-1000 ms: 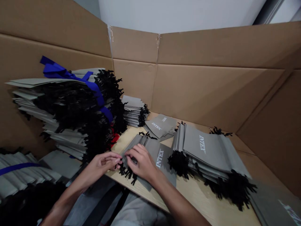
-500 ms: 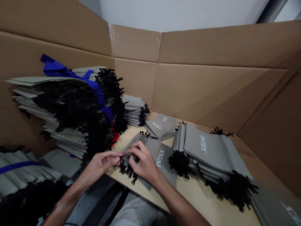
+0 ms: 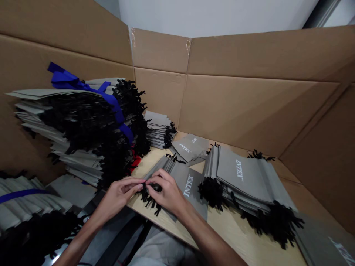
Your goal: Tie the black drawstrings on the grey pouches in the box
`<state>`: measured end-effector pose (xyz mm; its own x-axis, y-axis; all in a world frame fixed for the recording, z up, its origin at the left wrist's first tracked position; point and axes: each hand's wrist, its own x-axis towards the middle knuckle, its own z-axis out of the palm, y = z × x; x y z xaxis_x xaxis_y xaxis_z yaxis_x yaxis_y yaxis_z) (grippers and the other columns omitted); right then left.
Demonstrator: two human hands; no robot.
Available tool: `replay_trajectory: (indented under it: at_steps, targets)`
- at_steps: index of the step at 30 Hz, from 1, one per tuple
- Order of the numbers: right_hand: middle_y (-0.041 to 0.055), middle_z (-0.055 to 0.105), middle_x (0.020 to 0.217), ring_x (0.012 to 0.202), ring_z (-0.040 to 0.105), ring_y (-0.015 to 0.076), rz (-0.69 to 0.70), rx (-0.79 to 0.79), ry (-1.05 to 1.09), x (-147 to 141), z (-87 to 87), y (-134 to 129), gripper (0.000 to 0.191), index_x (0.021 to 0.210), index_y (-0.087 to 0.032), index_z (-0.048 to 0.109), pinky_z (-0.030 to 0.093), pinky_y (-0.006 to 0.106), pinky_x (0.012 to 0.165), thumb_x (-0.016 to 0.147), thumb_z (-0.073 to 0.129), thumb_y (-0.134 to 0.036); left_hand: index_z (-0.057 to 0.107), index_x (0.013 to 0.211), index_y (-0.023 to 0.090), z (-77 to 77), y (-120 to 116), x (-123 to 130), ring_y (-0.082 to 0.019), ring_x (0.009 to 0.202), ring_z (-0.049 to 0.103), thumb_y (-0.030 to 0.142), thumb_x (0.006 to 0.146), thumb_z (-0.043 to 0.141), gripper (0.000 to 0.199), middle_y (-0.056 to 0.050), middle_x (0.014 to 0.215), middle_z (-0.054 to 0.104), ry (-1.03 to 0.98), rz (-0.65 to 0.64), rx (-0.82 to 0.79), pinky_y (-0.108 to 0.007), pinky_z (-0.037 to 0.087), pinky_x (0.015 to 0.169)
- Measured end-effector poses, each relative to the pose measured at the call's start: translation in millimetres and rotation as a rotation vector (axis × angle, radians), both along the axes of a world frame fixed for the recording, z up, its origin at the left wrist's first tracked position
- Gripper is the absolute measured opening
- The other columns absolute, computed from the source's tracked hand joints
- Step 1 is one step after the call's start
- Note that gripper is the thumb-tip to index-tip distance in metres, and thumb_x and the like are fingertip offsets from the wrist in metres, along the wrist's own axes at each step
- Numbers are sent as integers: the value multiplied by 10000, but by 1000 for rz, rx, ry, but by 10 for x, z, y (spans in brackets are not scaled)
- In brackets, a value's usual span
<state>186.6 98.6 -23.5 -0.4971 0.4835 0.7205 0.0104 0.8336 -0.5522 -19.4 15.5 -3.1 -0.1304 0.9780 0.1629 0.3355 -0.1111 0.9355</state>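
Note:
My left hand (image 3: 119, 195) and my right hand (image 3: 163, 190) meet over the black drawstring cords (image 3: 149, 197) of a grey fabric pouch stack (image 3: 188, 188) printed INTEX. Both sets of fingers pinch those cords, and my right hand also rests on the pouches. A larger INTEX pouch stack (image 3: 241, 173) lies to the right with its black cords bunched at both ends. Beyond my hands sits a small pile of flat pouches (image 3: 190, 147).
A tall pouch stack (image 3: 74, 122) with a blue strap (image 3: 111, 103) rises at the left, and a strapped bundle (image 3: 22, 199) lies at lower left. All stand on a light wooden board (image 3: 144, 171) inside cardboard walls (image 3: 249, 111). A red item (image 3: 135, 161) peeks out behind the cords.
My hands have drawn closer together, and my fingers now meet on the cords. The pouch stacks have not visibly moved; the view has shifted only slightly.

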Motion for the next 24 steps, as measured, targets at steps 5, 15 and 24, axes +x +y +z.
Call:
replay_trajectory:
  at_steps: [5,15,24]
  targets:
    - [61,697,1008,917,695,188,-4,5,-6,-1,-8,9,105,1073,-206,783,587,294,824,1003,707,-190,928,1030,237,15,-9,10,-301,1042,790,512,881,833,327,-118,1097,865,51,-13,43,-354,641,947]
    - [43,691,984,913,685,185,-3,28,-10,10,11,12,98,1027,-206,750,576,290,830,950,710,-161,929,1054,265,-19,-33,10,-295,1069,791,435,928,799,249,-109,1127,868,132,-13,94,-343,634,948]
    - [51,671,993,931,664,208,-28,98,-85,31,47,-29,69,1016,-225,661,576,318,843,967,653,-176,931,1023,249,18,-49,50,-291,1033,809,431,920,789,252,-113,1093,878,156,-25,105,-344,657,917]
